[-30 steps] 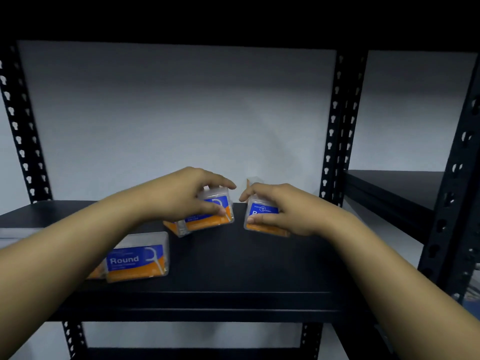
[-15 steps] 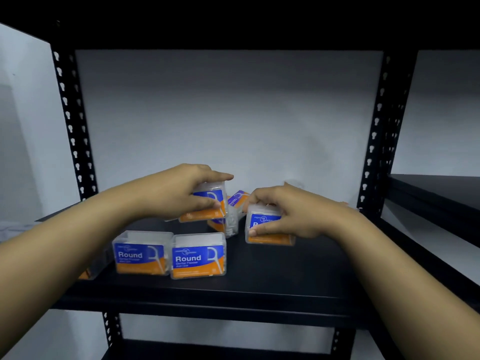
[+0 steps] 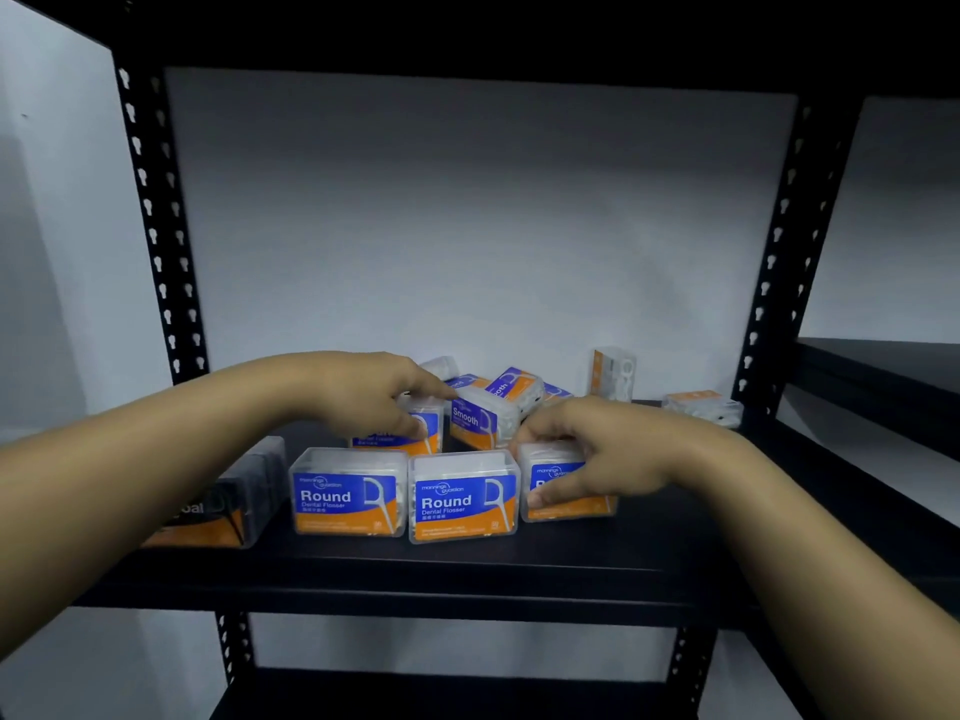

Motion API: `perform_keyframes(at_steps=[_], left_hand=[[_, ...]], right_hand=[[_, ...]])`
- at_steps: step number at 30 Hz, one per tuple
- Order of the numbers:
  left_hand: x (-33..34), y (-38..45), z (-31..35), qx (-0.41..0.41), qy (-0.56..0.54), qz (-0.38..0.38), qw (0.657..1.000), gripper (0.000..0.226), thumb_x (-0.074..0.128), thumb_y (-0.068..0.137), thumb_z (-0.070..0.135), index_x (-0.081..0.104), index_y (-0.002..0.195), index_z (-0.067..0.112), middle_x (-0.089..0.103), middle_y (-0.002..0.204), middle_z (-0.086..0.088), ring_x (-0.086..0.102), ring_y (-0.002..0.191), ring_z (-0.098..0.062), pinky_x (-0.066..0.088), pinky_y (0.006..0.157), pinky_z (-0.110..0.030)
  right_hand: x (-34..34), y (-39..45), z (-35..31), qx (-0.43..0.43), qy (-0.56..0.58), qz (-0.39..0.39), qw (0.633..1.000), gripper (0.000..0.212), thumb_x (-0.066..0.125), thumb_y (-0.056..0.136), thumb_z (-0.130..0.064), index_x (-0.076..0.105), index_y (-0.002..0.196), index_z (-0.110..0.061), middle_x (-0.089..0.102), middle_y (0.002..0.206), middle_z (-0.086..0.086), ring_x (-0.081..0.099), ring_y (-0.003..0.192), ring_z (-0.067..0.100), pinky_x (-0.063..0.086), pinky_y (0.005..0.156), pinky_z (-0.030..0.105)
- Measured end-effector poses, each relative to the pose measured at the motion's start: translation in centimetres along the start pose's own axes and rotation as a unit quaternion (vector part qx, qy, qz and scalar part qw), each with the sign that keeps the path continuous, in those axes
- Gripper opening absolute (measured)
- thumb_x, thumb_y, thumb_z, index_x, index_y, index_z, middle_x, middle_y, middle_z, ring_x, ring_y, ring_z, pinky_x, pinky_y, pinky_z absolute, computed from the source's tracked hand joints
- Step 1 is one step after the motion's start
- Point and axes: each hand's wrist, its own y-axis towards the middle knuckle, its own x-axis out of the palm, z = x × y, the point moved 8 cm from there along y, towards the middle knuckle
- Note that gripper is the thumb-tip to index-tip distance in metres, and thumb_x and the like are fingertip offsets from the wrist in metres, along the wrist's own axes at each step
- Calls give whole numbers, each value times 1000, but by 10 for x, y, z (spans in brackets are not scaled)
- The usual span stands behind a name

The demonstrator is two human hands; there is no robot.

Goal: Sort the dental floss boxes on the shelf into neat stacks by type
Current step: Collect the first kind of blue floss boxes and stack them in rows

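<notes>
Stood on a black shelf [image 3: 467, 579]: two clear Round boxes side by side at the front, labels forward, left Round box [image 3: 349, 492] touching middle Round box [image 3: 464, 497]. Held just right of them, in line: a third box [image 3: 566, 485], gripped by the right hand [image 3: 587, 449], fingers [image 3: 558, 488] curled over its top and front, label mostly covered. Gripped behind the front row: a fourth box [image 3: 415, 431], left hand [image 3: 382, 397] clamped over its top, fingers curled down its face, label too hidden to read. Lay tilted between the hands: one Smooth box [image 3: 480, 415]. Piled behind it: two or three more blue-and-orange boxes [image 3: 519, 384], overlapped, exact count unclear. Stood upright near the back wall, to the right: one box [image 3: 613, 374], side on. Lay flat beside the right post: one more box [image 3: 704, 405]. Sat at the far left, partly behind the left forearm: one dark box [image 3: 228, 506], type not readable. Counted plainly: two Round, one Smooth, one dark, two in hand
</notes>
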Motion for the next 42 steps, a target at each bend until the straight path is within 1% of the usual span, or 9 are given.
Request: perform_keyframes(at_steps=[6,10,12,14,16,19,23,28,42], left_hand=[[10,5,6,1,35,-52,998,54,61,99,27,44,149,36,57,140,8,59,85,-2,48,70,-15],[6,4,6,6,46,-53,998,55,63,98,30,44,150,35,55,143,8,58,116,-10,52,93,-27],[-12,1,13,29,53,24,998,50,63,97,34,50,145,33,59,138,9,58,119,-11,52,98,-31],[-30,-11,24,70,38,125,989,37,64,95,37,62,132,31,66,124,11,63,107,-8,56,90,-30],[-33,-25,34,97,8,156,983,27,68,90,44,71,115,33,72,106,14,66,93,-4,58,78,-23],[-10,-39,38,91,14,79,993,42,75,76,62,71,109,36,71,99,19,66,90,3,54,70,-13],[4,-42,27,66,27,59,996,60,81,64,68,69,114,36,69,102,26,66,95,3,59,84,-25],[9,-39,17,74,2,45,996,42,83,69,59,73,103,36,73,93,26,69,90,4,60,82,-27],[13,-31,8,88,-41,38,995,40,86,72,48,73,107,34,75,94,23,69,87,6,54,67,-10]], right_hand=[[-1,-4,0,15,23,-3,1000,54,76,75,-62,67,121,-37,68,116,-20,65,106,2,55,96,38],[0,-8,-3,17,41,2,999,46,81,80,-52,69,121,-34,69,117,-18,65,107,3,55,97,37],[0,-10,-4,16,61,4,998,45,83,80,-47,69,120,-33,69,118,-17,66,106,2,56,97,36],[0,-12,-4,15,76,3,997,45,85,79,-46,69,119,-33,69,119,-16,68,105,3,57,96,38],[0,-13,-2,17,80,7,997,45,84,79,-43,69,120,-33,70,119,-15,69,104,4,58,95,39],[1,-14,-2,19,94,7,995,43,84,81,-35,70,121,-33,71,118,-15,70,104,4,58,96,39],[0,-13,-5,24,96,7,995,41,84,82,-32,71,121,-30,73,117,-15,71,103,4,58,95,38],[0,-13,-11,24,86,9,996,37,84,84,-28,72,119,-26,75,114,-13,71,99,4,59,92,38],[0,-20,-18,48,77,14,996,40,84,83,-33,71,121,-30,73,114,-18,70,100,0,59,93,34]])
